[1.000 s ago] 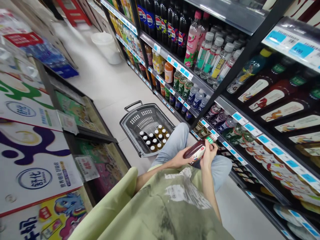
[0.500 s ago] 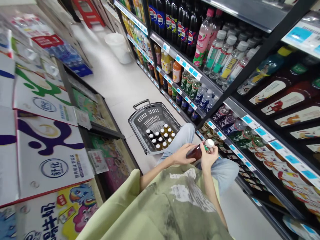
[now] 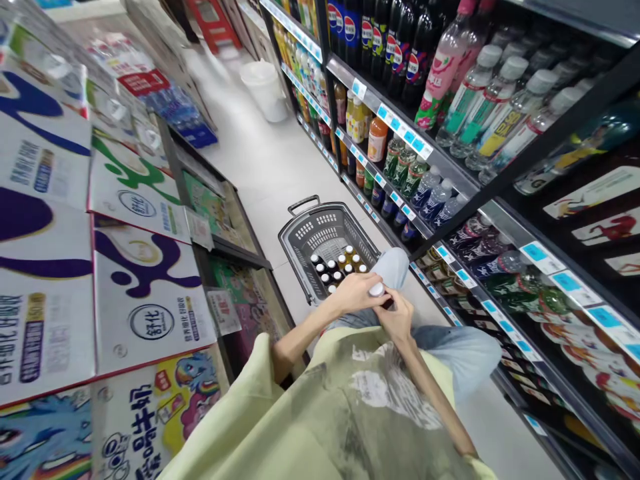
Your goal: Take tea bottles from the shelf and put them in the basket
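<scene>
A dark drink bottle with a white cap [image 3: 377, 289] is between my two hands, above my lap. My left hand [image 3: 354, 293] curls round it from the left, close to the cap. From the right, my right hand [image 3: 397, 316] grips the same bottle, its fingers meeting those of the left. Most of the bottle's body is hidden behind the hands. Just beyond them, a grey shopping basket [image 3: 287, 239] stands on the floor. Inside it are several upright bottles [image 3: 334, 265] with white caps, some dark and some yellowish.
Drink shelves [image 3: 440, 233] run along the right, close to my knee. Stacked milk cartons [image 3: 150, 300] line the left side. Farther down the tiled aisle [image 3: 255, 180] stand a white bucket [image 3: 265, 90] and a red stool [image 3: 214, 27].
The bottle has moved left towards the basket and tipped so its cap faces me. Both hands have shifted with it, the left now up near the cap. The view has turned slightly left.
</scene>
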`<action>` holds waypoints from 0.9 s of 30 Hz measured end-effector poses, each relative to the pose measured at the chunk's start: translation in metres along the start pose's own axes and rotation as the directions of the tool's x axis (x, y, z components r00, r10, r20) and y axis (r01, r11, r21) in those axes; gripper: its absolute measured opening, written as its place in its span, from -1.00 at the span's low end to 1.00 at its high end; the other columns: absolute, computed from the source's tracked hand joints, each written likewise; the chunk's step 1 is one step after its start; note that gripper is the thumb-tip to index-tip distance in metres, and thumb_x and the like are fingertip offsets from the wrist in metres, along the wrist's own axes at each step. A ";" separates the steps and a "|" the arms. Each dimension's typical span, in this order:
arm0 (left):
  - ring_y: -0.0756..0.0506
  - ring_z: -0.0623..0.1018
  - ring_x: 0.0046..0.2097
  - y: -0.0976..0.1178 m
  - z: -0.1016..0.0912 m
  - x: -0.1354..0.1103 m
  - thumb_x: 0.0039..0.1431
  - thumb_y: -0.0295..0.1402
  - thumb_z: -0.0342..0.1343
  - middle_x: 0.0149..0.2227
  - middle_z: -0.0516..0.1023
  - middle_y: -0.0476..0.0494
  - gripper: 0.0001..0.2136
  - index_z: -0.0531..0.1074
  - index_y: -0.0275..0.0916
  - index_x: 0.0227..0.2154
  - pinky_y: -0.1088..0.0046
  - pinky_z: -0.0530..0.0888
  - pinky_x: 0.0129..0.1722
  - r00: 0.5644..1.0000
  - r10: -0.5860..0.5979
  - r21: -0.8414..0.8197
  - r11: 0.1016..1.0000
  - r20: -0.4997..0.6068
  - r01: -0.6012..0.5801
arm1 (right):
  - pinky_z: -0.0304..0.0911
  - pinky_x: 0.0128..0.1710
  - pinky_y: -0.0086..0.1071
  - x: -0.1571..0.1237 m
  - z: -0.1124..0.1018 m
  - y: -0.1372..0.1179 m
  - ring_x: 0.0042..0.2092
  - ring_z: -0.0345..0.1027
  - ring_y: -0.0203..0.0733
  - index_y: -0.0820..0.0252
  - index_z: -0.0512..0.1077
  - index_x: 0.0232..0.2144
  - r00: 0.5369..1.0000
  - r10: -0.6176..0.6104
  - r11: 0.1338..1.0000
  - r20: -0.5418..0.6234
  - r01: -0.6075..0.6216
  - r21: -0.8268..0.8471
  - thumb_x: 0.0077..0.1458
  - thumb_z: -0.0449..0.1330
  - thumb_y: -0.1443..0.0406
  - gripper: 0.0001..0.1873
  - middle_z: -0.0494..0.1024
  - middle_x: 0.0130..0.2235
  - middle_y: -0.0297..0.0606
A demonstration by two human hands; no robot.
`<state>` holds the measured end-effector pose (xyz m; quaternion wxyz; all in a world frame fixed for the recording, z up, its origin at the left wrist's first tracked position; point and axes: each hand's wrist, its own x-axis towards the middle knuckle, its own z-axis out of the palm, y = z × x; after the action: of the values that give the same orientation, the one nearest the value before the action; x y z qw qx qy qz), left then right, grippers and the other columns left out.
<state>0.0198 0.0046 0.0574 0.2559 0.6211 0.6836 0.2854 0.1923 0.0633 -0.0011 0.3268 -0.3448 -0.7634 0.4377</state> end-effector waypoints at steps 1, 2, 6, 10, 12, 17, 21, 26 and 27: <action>-0.08 0.49 -0.31 -0.004 -0.008 -0.001 0.44 0.01 0.08 -0.32 0.52 -0.12 -0.62 0.48 -0.22 -0.30 0.41 0.32 -0.27 1.000 0.002 0.029 1.000 -0.006 -0.001 | 0.57 0.00 -0.17 0.005 0.004 -0.003 -0.12 0.64 -0.02 0.09 0.66 -0.04 0.999 -0.021 1.000 0.032 0.020 0.019 0.16 0.35 0.20 -0.69 0.74 -0.11 -0.14; -0.08 0.50 -0.29 -0.009 -0.018 -0.002 0.45 0.01 0.07 -0.31 0.53 -0.13 -0.62 0.49 -0.22 -0.29 0.42 0.33 -0.26 1.000 -0.002 0.060 0.998 -0.019 0.003 | 0.55 0.07 -0.15 0.009 0.008 -0.005 -0.05 0.64 -0.01 0.09 0.64 0.01 0.997 -0.037 0.999 0.062 0.035 0.041 0.21 0.34 0.17 -0.66 0.73 -0.05 -0.12; -0.09 0.53 -0.25 -0.044 -0.055 -0.002 0.46 -0.01 0.10 -0.26 0.54 -0.13 -0.64 0.52 -0.25 -0.22 0.44 0.37 -0.22 0.992 -0.054 0.206 0.975 -0.117 0.077 | 0.40 0.31 -0.07 0.022 0.032 0.010 0.23 0.52 -0.02 0.11 0.56 0.17 0.982 -0.073 0.997 0.172 0.066 0.045 0.39 0.17 0.14 -0.60 0.64 0.17 -0.05; -0.13 0.57 -0.19 -0.106 -0.084 0.006 0.45 -0.09 0.15 -0.18 0.54 -0.16 -0.70 0.53 -0.26 -0.12 0.42 0.41 -0.17 0.976 -0.137 0.329 0.926 -0.168 0.187 | 0.34 0.33 0.10 0.022 0.062 0.058 0.17 0.53 0.05 0.18 0.63 -0.04 0.942 -0.053 0.987 0.331 0.100 -0.125 0.37 0.13 0.19 -0.68 0.70 0.00 0.02; -0.16 0.58 -0.14 -0.143 -0.093 0.012 0.44 -0.15 0.17 -0.12 0.55 -0.20 -0.73 0.53 -0.27 -0.05 0.41 0.44 -0.12 0.963 -0.206 0.356 0.899 -0.172 0.256 | 0.27 0.36 0.20 0.018 0.072 0.081 0.14 0.54 0.06 0.17 0.64 -0.15 0.920 -0.097 0.980 0.381 0.155 -0.123 0.31 0.13 0.26 -0.72 0.72 -0.07 -0.01; -0.22 0.59 -0.05 -0.237 -0.101 0.027 0.40 -0.25 0.19 -0.03 0.56 -0.29 -0.74 0.53 -0.31 0.00 0.36 0.46 -0.01 0.914 -0.383 0.393 0.826 -0.136 0.404 | 0.32 0.32 0.22 0.008 0.077 0.106 0.10 0.58 0.01 0.12 0.65 -0.15 0.940 -0.167 0.982 0.296 0.185 -0.035 0.18 0.11 0.35 -0.67 0.74 -0.08 -0.12; -0.25 0.59 0.02 -0.302 -0.089 0.033 0.36 -0.30 0.17 0.05 0.55 -0.36 -0.69 0.51 -0.33 0.08 0.34 0.46 0.01 0.851 -0.519 0.427 0.753 -0.083 0.501 | 0.36 0.29 0.25 0.007 0.076 0.107 0.09 0.60 0.00 0.06 0.66 -0.13 0.942 -0.139 0.990 0.306 0.140 0.020 0.12 0.11 0.33 -0.64 0.75 -0.09 -0.16; -0.32 0.58 0.09 -0.364 -0.066 0.030 0.28 -0.37 0.17 0.10 0.54 -0.45 -0.64 0.50 -0.39 0.10 0.28 0.48 0.06 0.755 -0.656 0.488 0.654 -0.017 0.578 | 0.37 0.31 0.22 0.010 0.077 0.106 0.05 0.62 -0.05 0.02 0.67 -0.19 0.942 -0.011 0.998 0.337 -0.013 0.067 0.06 0.13 0.27 -0.66 0.75 -0.15 -0.22; -0.33 0.58 0.10 -0.373 -0.062 0.029 0.27 -0.37 0.16 0.10 0.54 -0.48 -0.63 0.50 -0.41 0.09 0.26 0.48 0.07 0.743 -0.669 0.498 0.641 -0.010 0.584 | 0.38 0.30 0.21 0.010 0.077 0.106 0.04 0.63 -0.06 0.02 0.67 -0.20 0.941 0.005 0.998 0.338 -0.027 0.062 0.06 0.13 0.26 -0.66 0.76 -0.15 -0.23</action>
<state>-0.2891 0.0044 -0.1632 0.2397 0.4095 0.8788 -0.0517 0.1505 0.0777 -0.1253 0.1989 -0.2599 -0.7904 0.5179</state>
